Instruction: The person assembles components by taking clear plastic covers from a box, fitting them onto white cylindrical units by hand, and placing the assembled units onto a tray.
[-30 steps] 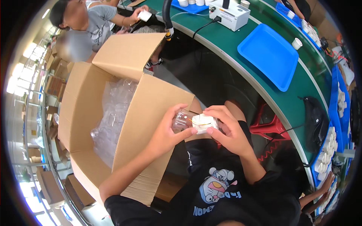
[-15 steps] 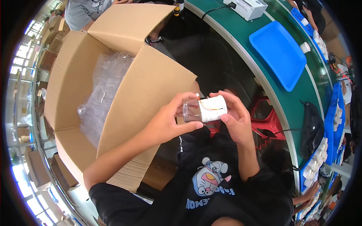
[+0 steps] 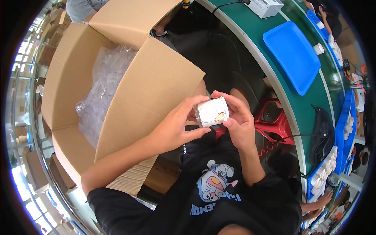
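Note:
Between my two hands, above my lap, lies a white cylindrical part (image 3: 211,111) on its side, with thin coloured wires bunched near its right end. A clear plastic cup (image 3: 197,116) surrounds its left portion and most of its length. My left hand (image 3: 182,121) grips the clear cup, thumb below and fingers behind. My right hand (image 3: 239,119) pinches the white part's right end between thumb and fingers. Beside my left arm stands a large open cardboard box (image 3: 145,90), with many clear plastic cups (image 3: 105,84) in a bag inside.
A green curved table (image 3: 262,47) runs along the right, bearing a blue tray (image 3: 293,58), a small white cup (image 3: 318,49), a grey metal device (image 3: 266,7) and a black pouch (image 3: 323,135). A red stool (image 3: 274,125) stands below. Co-workers' hands (image 3: 321,201) show at lower right.
The white part has slid deeper into the clear cup, bringing my hands closer together. The wires that stuck out above now lie near its right end.

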Motion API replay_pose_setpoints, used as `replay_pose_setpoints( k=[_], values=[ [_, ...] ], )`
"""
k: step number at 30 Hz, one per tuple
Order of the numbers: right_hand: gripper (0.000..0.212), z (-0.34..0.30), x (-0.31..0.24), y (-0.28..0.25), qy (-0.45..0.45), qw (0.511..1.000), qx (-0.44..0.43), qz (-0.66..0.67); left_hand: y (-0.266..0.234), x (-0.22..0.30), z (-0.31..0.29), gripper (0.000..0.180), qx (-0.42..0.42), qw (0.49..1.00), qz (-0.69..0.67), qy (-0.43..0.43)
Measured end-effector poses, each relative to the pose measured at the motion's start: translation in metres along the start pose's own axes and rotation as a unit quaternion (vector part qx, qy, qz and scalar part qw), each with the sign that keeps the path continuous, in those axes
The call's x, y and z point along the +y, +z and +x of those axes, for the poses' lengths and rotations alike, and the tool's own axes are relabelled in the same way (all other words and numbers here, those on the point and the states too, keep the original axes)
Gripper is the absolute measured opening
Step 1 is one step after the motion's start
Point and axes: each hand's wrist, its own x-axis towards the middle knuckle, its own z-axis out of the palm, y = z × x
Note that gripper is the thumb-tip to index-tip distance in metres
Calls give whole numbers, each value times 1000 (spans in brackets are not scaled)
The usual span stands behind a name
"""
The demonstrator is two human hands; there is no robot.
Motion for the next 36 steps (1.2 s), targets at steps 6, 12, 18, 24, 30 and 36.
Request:
replay_pose_setpoints(
  k=[6, 12, 18, 24, 30, 36],
  values=[
    [58, 1, 2, 1, 20, 1000, 13, 21, 1, -5, -1, 69, 14, 998, 54, 36],
    [58, 0, 6, 1, 10, 1000, 4, 15, 1, -3, -1, 69, 5, 997, 73, 37],
    [58, -2, 7, 1, -5, 1000, 1, 4, 5, -13, -3, 66, 15, 999, 26, 27],
    [56, -2, 8, -4, 16, 1000, -1, -4, 4, -16, -3, 66, 12, 1000, 16, 13],
    [53, -3, 9, 1, 19, 1000, 11, -19, 5, -16, -2, 66, 4, 1000, 27, 8],
    [47, -1, -6, 12, 22, 998, 23, -54, 1, -18, 2, 66, 17, 989, -143, -39]
  ],
)
